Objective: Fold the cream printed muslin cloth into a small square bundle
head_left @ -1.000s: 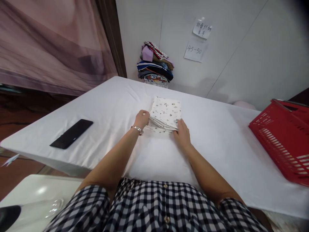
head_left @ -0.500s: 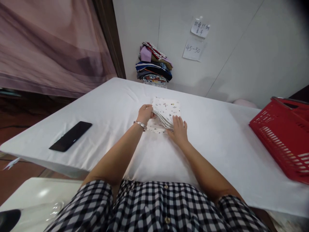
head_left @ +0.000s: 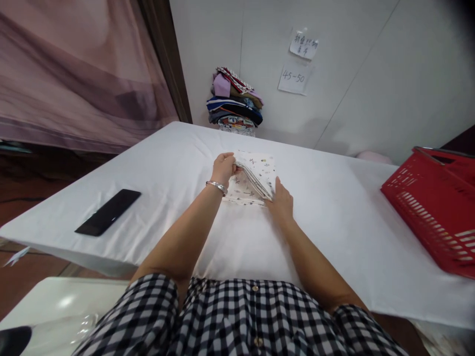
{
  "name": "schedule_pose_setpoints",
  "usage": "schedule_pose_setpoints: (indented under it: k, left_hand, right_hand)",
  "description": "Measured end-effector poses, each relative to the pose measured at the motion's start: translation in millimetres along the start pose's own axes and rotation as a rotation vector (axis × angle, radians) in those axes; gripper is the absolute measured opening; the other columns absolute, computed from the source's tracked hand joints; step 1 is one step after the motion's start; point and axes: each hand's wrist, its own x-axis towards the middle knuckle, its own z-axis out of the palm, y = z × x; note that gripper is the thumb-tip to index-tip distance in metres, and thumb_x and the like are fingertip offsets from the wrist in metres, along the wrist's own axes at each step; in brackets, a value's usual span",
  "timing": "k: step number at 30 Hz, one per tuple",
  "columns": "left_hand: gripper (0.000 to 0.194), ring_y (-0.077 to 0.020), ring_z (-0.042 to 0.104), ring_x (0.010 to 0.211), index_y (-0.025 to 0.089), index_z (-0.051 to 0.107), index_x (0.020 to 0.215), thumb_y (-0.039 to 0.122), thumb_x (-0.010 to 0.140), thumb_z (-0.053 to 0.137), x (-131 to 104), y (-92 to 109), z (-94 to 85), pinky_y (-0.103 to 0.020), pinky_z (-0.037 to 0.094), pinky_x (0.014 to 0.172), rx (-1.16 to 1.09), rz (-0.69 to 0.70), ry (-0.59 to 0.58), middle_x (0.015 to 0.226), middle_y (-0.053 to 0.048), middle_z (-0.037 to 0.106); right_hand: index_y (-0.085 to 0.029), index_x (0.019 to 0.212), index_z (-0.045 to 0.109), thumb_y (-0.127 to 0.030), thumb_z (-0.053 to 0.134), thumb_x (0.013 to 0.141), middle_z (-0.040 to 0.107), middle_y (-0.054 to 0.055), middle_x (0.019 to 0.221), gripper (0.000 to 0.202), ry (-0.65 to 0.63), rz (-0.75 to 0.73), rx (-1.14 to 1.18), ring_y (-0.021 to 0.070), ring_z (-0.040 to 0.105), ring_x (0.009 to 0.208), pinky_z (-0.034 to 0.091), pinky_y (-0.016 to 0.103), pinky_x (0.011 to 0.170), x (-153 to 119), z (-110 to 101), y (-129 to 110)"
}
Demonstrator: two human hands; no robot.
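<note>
A person in a black-and-white checked shirt (head_left: 256, 316) works with two bare hands at a folded white cloth (head_left: 261, 167), printed with small motifs, on a table (head_left: 334, 237) covered in white. The cloth lies between the hands and reaches a little beyond them. The left hand (head_left: 223, 168), a silver bracelet (head_left: 217, 187) at its wrist, is closed, fingers and thumb pinching the upper layers at their left edge and raising them in a slanting fold above the layers beneath. The right hand (head_left: 282, 200) is partly open, its fingers along the near right corner of the cloth; whether it grips the layers or only steadies them cannot be told. Left of the left hand and nearer the person, a flat black object (head_left: 108, 212) lies on the table. Well to the right of the right hand stands a red basket (head_left: 438, 212) with slotted sides. Straight beyond the left hand, past the table's far edge, rises a stack of folded fabrics (head_left: 235, 104) in mixed colors. Farther beyond the right hand, two sheets of paper (head_left: 293, 79) hang on a pale wall (head_left: 371, 99), the lower reading "45-50."
</note>
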Motion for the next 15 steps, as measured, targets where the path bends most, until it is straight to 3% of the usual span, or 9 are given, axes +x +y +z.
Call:
schedule_pose_setpoints:
  k: [4, 9, 12, 15]
  left_hand:
    - [0.037, -0.0101, 0.049, 0.043, 0.014, 0.052, 0.109, 0.013, 0.072, 0.049, -3.2, -28.1, -18.9, -0.026, 0.050, 0.057, 0.139, -0.016, 0.033, 0.044, 0.009, 0.040]
    - [0.041, -0.0140, 0.058, 0.053, 0.017, 0.052, 0.113, 0.021, 0.071, 0.055, -14.6, -71.4, -55.1, -0.027, 0.049, 0.060, 0.567, -0.122, 0.019, 0.058, 0.002, 0.056]
    - [0.045, -0.0179, 0.063, 0.066, 0.021, 0.050, 0.119, 0.026, 0.075, 0.052, -19.4, -76.6, -63.4, -0.029, 0.048, 0.068, 0.832, -0.048, -0.022, 0.073, -0.002, 0.064]
    - [0.048, -0.0231, 0.064, 0.082, 0.022, 0.046, 0.124, 0.028, 0.077, 0.048, -21.8, -72.7, -60.8, -0.033, 0.047, 0.073, 1.025, 0.015, -0.038, 0.087, -0.006, 0.067]
  right_hand:
    - [-0.021, 0.148, 0.008, -0.036, 0.049, 0.080, 0.049, 0.012, 0.128, 0.080, -0.071, 0.165, 0.153, 0.0269, 0.051, 0.110, 0.044, 0.036, 0.083, -11.1, 1.8, 16.5]
    - [-0.019, 0.143, 0.025, -0.032, 0.043, 0.085, 0.052, 0.011, 0.125, 0.063, -0.130, 0.150, 0.151, 0.0259, 0.052, 0.109, 0.044, 0.036, 0.084, -13.0, 6.9, 20.3]
    - [-0.020, 0.141, 0.030, -0.030, 0.040, 0.087, 0.053, 0.010, 0.125, 0.057, -0.164, 0.116, 0.095, 0.0249, 0.054, 0.106, 0.044, 0.034, 0.083, -11.1, 4.0, 20.5]
    - [-0.021, 0.139, 0.032, -0.030, 0.039, 0.087, 0.057, 0.009, 0.120, 0.053, -0.184, 0.137, 0.023, 0.0237, 0.057, 0.100, 0.043, 0.032, 0.079, -10.0, -2.1, 21.8]
